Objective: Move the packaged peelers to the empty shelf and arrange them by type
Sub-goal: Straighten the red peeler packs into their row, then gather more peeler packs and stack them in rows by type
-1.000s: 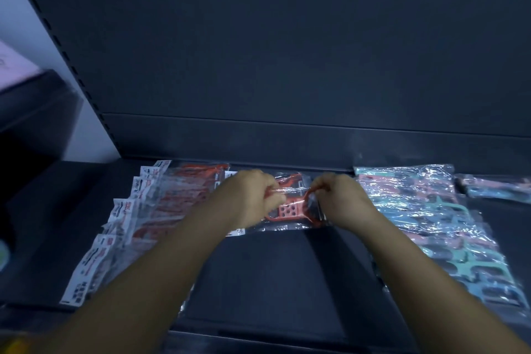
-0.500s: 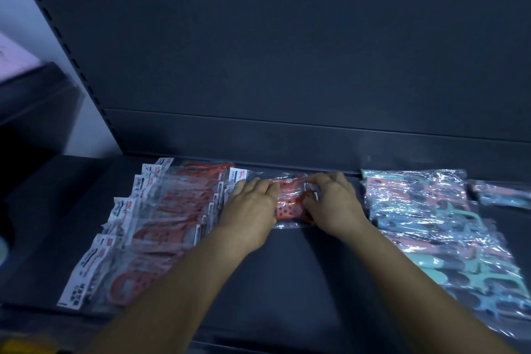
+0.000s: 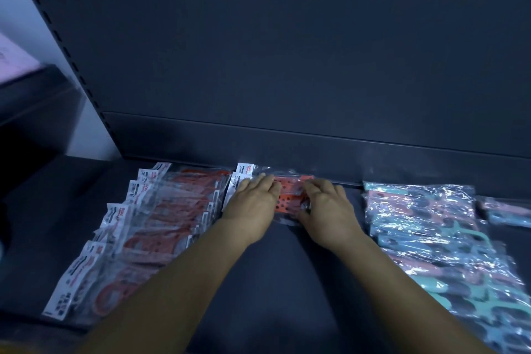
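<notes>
Both hands, left (image 3: 253, 204) and right (image 3: 330, 207), flat with straight fingers on the orange peeler packet (image 3: 290, 195).

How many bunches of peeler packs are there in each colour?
Orange peelers in clear plastic packs: 2, a long left row and a small middle stack.
Teal-and-pink peelers in clear plastic packs: 2, a long right row and one far-right pack.
Total: 4 bunches.
</notes>
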`<control>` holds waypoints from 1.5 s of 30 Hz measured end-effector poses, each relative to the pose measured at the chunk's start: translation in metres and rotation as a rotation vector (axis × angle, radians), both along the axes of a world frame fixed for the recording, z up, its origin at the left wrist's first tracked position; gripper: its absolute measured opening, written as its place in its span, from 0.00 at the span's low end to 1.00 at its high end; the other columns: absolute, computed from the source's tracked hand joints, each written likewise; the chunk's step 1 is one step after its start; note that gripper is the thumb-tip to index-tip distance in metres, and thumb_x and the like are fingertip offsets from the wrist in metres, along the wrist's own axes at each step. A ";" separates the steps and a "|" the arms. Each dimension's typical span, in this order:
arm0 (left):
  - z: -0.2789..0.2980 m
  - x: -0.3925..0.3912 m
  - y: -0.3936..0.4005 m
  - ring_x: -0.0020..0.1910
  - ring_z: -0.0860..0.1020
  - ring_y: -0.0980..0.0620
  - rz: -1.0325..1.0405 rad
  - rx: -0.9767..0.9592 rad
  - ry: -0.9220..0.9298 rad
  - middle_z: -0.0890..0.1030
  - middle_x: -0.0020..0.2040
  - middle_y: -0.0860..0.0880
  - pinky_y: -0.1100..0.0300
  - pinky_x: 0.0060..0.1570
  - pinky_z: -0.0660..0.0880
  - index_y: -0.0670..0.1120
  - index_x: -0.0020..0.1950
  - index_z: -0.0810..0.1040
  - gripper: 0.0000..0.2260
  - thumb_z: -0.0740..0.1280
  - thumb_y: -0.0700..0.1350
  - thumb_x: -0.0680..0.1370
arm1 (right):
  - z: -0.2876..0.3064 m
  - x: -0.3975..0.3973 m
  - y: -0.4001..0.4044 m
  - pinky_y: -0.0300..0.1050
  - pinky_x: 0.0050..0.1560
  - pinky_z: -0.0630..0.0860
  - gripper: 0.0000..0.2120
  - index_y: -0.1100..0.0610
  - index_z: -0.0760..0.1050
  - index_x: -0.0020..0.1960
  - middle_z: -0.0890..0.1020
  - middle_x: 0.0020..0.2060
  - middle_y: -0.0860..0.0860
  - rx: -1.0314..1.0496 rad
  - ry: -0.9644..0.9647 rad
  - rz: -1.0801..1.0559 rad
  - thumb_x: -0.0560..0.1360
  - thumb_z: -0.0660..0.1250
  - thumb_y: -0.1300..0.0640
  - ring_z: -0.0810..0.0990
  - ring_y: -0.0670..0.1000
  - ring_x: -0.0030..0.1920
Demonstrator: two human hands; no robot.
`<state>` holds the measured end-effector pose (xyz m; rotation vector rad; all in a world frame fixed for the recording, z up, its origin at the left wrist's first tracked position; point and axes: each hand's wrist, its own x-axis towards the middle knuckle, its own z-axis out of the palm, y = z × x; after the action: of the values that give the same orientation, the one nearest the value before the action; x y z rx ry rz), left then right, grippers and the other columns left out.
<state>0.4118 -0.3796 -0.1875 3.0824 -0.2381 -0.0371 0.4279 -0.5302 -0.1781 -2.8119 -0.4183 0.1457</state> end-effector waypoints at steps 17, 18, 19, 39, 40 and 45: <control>0.060 -0.065 0.052 0.74 0.59 0.48 0.307 0.060 -0.125 0.61 0.75 0.46 0.58 0.72 0.53 0.44 0.77 0.53 0.28 0.60 0.45 0.80 | 0.049 -0.018 0.063 0.44 0.71 0.55 0.28 0.52 0.56 0.75 0.61 0.73 0.48 0.082 -0.116 0.365 0.78 0.59 0.48 0.59 0.51 0.72; 0.067 -0.075 0.062 0.74 0.58 0.48 0.339 0.063 -0.136 0.60 0.75 0.46 0.58 0.72 0.53 0.43 0.77 0.52 0.28 0.59 0.46 0.80 | 0.054 -0.023 0.075 0.43 0.72 0.55 0.28 0.53 0.56 0.75 0.62 0.73 0.48 0.095 -0.124 0.398 0.78 0.59 0.48 0.59 0.52 0.72; 0.075 -0.085 0.072 0.74 0.58 0.48 0.370 0.061 -0.144 0.58 0.76 0.46 0.58 0.72 0.52 0.44 0.78 0.51 0.28 0.59 0.46 0.81 | 0.060 -0.028 0.087 0.43 0.72 0.55 0.29 0.53 0.56 0.76 0.62 0.73 0.49 0.107 -0.136 0.430 0.78 0.60 0.48 0.60 0.52 0.73; 0.175 -0.299 0.304 0.67 0.67 0.48 0.793 0.029 -0.428 0.68 0.68 0.48 0.58 0.64 0.63 0.46 0.71 0.65 0.21 0.60 0.51 0.79 | 0.145 -0.197 0.363 0.42 0.68 0.61 0.24 0.53 0.63 0.72 0.68 0.69 0.49 0.375 -0.248 0.774 0.78 0.61 0.48 0.64 0.51 0.70; 0.177 -0.306 0.312 0.67 0.66 0.48 0.817 0.025 -0.434 0.68 0.68 0.48 0.58 0.64 0.63 0.46 0.71 0.64 0.22 0.60 0.51 0.79 | 0.147 -0.201 0.373 0.42 0.67 0.61 0.24 0.53 0.63 0.71 0.68 0.69 0.50 0.373 -0.250 0.785 0.77 0.62 0.48 0.65 0.52 0.69; 0.179 -0.325 0.348 0.67 0.68 0.46 0.951 -0.017 -0.390 0.70 0.68 0.46 0.55 0.62 0.66 0.45 0.71 0.64 0.23 0.61 0.52 0.79 | 0.152 -0.206 0.421 0.45 0.67 0.64 0.25 0.56 0.65 0.71 0.70 0.68 0.52 0.361 -0.256 0.851 0.77 0.63 0.49 0.67 0.55 0.68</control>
<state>0.0863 -0.0314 -0.0088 2.8061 1.1824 0.5815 0.2221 -0.1093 -0.0262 -2.1334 -1.5044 -0.1094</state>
